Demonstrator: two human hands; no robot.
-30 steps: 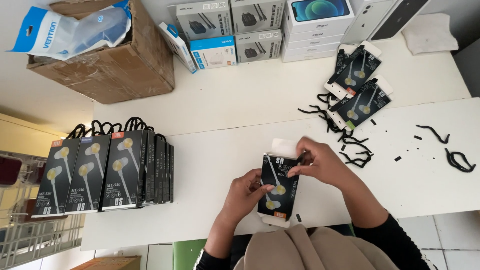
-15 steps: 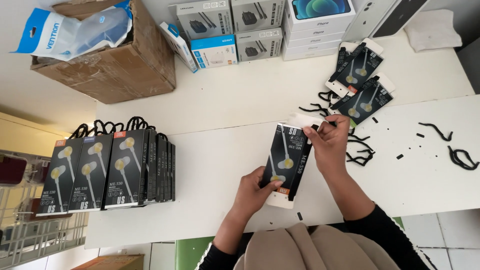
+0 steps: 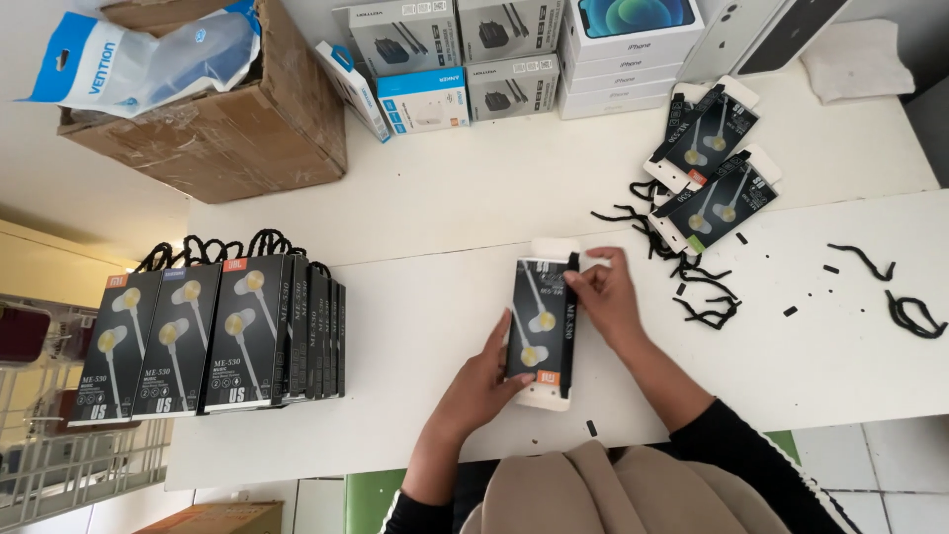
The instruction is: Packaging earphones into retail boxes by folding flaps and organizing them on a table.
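A flat black earphone box [image 3: 542, 321] with a white inner tray showing at both ends lies upright between my hands on the white table [image 3: 425, 326]. My left hand [image 3: 486, 384] grips its lower left side. My right hand [image 3: 605, 295] pinches its upper right edge near the white flap. Black twist ties [image 3: 692, 287] lie scattered just right of my right hand. Two more earphone boxes [image 3: 714, 163] with white trays lie at the back right.
A row of several standing black earphone boxes [image 3: 227, 331] with looped handles fills the left. Behind are a brown cardboard box [image 3: 227, 119] with a blue-white bag, small charger boxes [image 3: 425, 59], stacked phone boxes [image 3: 633, 49]. More ties [image 3: 909, 316] lie far right.
The box has been lowered and turned straighter onto the table. My right hand slid from its top to its upper right edge; the left hand stays at the bottom.
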